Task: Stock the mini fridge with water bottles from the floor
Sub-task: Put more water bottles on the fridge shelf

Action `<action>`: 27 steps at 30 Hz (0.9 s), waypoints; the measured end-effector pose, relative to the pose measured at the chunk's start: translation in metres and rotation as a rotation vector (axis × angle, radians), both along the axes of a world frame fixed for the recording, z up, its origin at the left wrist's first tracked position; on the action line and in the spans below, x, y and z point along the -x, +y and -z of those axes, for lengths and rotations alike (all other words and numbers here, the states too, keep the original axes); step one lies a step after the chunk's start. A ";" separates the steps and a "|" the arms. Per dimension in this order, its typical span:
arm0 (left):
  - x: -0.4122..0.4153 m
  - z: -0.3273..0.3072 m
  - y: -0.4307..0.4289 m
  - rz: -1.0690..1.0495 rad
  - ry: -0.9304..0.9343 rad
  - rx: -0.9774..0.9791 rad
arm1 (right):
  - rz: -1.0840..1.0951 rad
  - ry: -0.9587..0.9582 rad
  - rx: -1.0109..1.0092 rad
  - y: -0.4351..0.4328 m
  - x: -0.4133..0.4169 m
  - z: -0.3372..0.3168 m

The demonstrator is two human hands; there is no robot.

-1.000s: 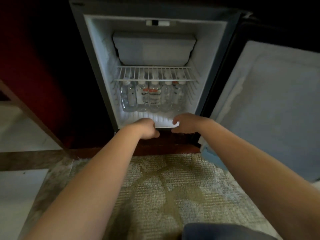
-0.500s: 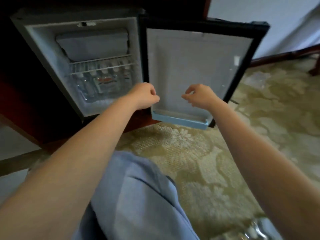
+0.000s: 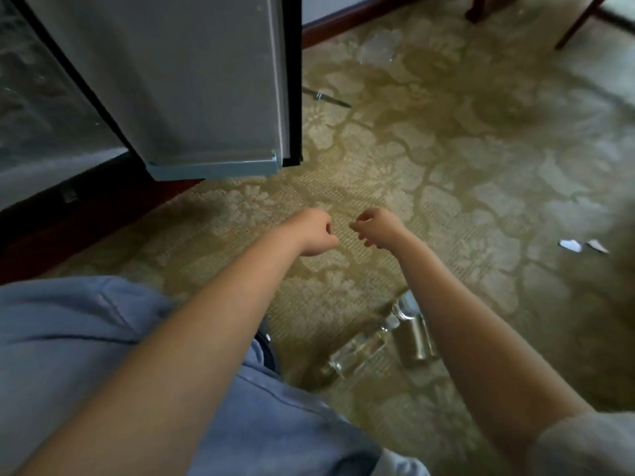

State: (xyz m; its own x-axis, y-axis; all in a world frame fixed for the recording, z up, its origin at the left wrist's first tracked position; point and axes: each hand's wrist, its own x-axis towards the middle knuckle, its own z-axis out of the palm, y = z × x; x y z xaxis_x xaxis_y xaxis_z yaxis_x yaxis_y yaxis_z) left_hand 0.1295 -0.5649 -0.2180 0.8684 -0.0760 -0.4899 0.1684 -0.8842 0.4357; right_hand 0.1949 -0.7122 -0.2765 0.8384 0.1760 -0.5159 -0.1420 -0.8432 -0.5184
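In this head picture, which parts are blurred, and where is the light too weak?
Head view: the water bottles on the carpet are smeared, labels unreadable. Head view: the fridge interior at left is hazy, the wood base below it dark. Head view: the carpet is better lit.

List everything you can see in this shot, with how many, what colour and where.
fridge door: one, grey with pale blue bottom shelf, open, upper left
fridge interior: one, pale, blurred, far left
water bottles: at least two, clear, lying on the carpet by the right forearm
carpet: one, beige-olive floral, across the floor
paper scraps: two, white, on the carpet, right
chair legs: two, dark red, top right
blue clothing: one, blue, lower left
left hand: one, fingers curled, holding nothing, above the carpet
right hand: one, fingers loosely curled, holding nothing, beside the left hand
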 end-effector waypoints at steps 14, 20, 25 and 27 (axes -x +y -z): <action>0.030 0.076 0.006 -0.096 0.155 -0.036 | -0.405 0.260 0.470 -0.062 0.112 0.148; 0.045 0.092 0.015 -0.015 0.311 -0.074 | -0.761 0.111 0.655 -0.064 0.121 0.164; 0.046 0.096 0.009 -0.021 0.339 -0.052 | -0.908 0.227 0.710 -0.047 0.103 0.149; 0.047 0.098 0.011 -0.093 0.375 0.000 | -0.979 0.180 0.673 -0.033 0.094 0.138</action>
